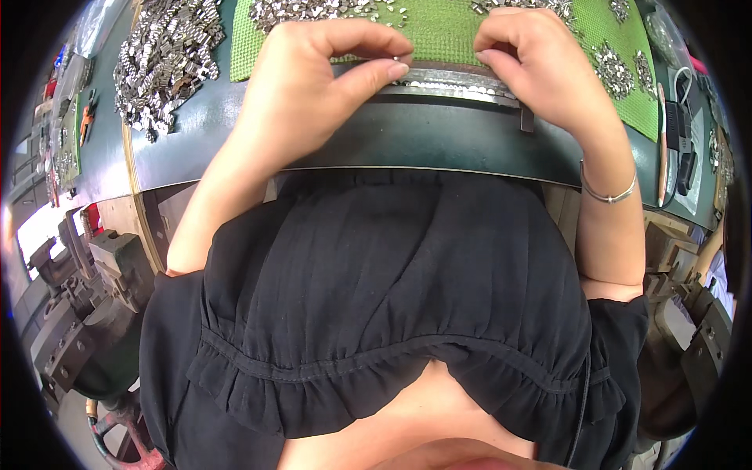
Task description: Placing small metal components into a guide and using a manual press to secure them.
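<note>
My left hand (301,94) is closed in a pinch, with a tiny metal piece (397,59) between thumb and forefinger. It is just above the left end of a long, narrow metal rail (454,86), which lies along the near edge of the green textured mat (439,39). Small shiny parts sit in a row along the rail. Over the rail's right end, my right hand (540,66) has its thumb and curled forefinger together; whatever is between them is too small or hidden to make out. A short flat metal tab (527,119) sticks out toward me below the right hand.
Heaped metal parts (168,59) cover the dark green tabletop at the left. Small metal bits (313,9) and little piles (613,70) lie on the mat. Orange-handled pliers (86,121) are far left; a pencil (663,149) and black device (680,129) lie right. Bench machines (94,313) flank me.
</note>
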The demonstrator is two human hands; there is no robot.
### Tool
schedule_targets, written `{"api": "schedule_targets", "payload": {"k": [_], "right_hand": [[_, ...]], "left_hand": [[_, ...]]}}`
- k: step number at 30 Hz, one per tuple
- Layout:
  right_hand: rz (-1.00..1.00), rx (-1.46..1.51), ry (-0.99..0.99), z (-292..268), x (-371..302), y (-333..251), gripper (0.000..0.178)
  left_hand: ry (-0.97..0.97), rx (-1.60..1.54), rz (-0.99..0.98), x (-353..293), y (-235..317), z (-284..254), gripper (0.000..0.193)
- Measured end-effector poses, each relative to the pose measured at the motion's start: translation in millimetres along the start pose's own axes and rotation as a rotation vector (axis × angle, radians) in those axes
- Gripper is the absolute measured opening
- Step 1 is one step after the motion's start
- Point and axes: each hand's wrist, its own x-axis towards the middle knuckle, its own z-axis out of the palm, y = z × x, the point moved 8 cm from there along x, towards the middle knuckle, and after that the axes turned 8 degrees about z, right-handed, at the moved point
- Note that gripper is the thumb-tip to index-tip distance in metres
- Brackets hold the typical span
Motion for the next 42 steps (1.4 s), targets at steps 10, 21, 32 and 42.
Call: {"api": "schedule_targets", "payload": {"k": [10, 21, 32, 42], "right_hand": [[-0.042, -0.081, 0.091, -4.0, -3.6, -2.9, 0.007], [-0.069, 0.35, 0.174, 8.5, -30.1, -16.6, 0.002], [-0.355, -0.131, 0.487, 19.7, -61.2, -32.8, 0.02], [-0.392, -0.196, 1.015, -201.8, -149.6, -91.1, 0.043]], "left_hand": [[0.056, 0.019, 0.012, -3.6, 4.7, 16.4, 0.007], [-0.005, 0.285, 0.331, 0.1, 27.6, 27.7, 0.01], [-0.01, 0.357, 0.453, -13.7, 39.2, 21.4, 0.037], [0.615, -0.515, 0.682, -30.9, 68.7, -107.5, 0.041]]}}
